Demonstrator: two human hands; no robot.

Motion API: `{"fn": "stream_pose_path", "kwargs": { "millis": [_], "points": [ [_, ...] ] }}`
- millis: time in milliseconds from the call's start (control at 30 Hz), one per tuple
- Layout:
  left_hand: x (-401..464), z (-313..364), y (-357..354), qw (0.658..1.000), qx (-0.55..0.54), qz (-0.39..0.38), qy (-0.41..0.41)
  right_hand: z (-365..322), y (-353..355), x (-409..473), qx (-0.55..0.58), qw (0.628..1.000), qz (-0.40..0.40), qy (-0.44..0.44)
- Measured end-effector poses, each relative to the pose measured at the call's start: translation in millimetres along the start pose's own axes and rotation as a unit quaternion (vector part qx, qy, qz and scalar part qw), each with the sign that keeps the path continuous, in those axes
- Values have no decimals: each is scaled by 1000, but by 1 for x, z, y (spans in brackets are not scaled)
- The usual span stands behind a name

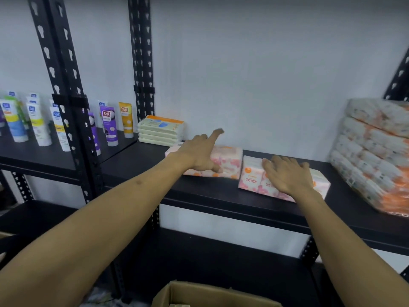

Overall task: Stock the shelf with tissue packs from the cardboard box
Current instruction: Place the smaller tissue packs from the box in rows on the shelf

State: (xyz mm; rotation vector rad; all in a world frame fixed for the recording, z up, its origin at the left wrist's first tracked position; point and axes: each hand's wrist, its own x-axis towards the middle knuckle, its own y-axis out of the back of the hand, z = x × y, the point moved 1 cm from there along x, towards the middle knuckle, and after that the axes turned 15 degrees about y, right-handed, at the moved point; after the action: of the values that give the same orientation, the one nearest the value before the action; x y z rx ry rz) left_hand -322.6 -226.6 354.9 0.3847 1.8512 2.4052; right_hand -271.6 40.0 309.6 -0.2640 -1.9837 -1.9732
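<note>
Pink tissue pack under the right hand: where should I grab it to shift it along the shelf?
Grip the pink tissue pack across its short ends, coming from the front and above. It lies flat and long along the shelf, its left end clear of the neighbouring pack; the right hand already rests open on top.

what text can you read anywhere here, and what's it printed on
"Safi" on the purple tube
"Safi" on the orange tube
"Safi", partly hidden, on the white and yellow tube
"ROSE SCENTED MINI TISSUE" on the pink tissue pack under the right hand
Small print on the tubes, the cream packs and the big wrapped bundle: too blurred to read
</note>
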Motion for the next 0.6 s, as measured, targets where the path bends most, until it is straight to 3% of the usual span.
{"fn": "stream_pose_path", "kwargs": {
  "millis": [133,300,467,600],
  "points": [
    [8,0,28,975,-216,29,34,8,0,1,1,1000,0,-6],
    [9,-9,47,883,-463,15,80,8,-1,-1,-8,1000,6,-11],
    [9,-41,51,865,-492,41,84,5,-1,-6,-12,1000,16,-11],
    [9,-70,70,923,-369,43,99,4,-1,-7,-12,1000,21,-11]
  ]
}}
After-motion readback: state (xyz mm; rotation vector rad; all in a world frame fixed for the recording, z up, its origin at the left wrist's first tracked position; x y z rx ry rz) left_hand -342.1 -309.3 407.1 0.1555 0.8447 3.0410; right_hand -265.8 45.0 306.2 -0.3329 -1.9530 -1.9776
